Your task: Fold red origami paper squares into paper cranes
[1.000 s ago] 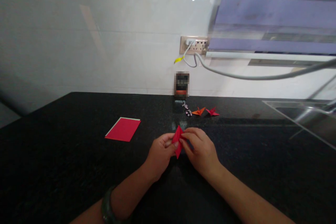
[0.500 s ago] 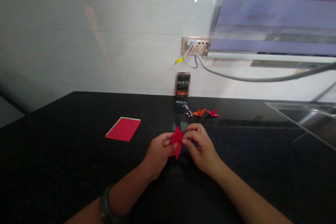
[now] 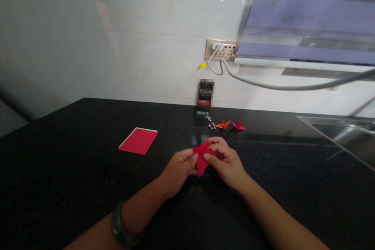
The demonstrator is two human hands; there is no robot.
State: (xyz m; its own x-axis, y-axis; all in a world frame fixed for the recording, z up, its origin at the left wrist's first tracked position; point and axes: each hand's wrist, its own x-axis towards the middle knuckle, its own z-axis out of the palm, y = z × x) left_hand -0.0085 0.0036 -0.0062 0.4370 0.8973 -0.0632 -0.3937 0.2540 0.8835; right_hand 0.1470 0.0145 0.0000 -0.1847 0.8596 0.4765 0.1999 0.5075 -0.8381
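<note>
A small folded piece of red paper (image 3: 202,156) is held just above the black countertop (image 3: 73,187). My left hand (image 3: 178,170) pinches its left side between thumb and fingers. My right hand (image 3: 227,160) pinches its upper right part, where one flap is pulled open toward the right. A dark bracelet sits on my left wrist.
A stack of red paper sheets (image 3: 138,140) lies to the left. An orange paper crane (image 3: 223,124) and a red paper crane (image 3: 238,125) sit farther back, beside a small dark object (image 3: 206,94) against the wall. A wall socket (image 3: 222,49) feeds a grey cable (image 3: 281,86). A sink edge (image 3: 336,133) is at right.
The red paper went from a narrow upright diamond to a wider shape as my right hand pulled a flap out to the right. Both hands stayed in place.
</note>
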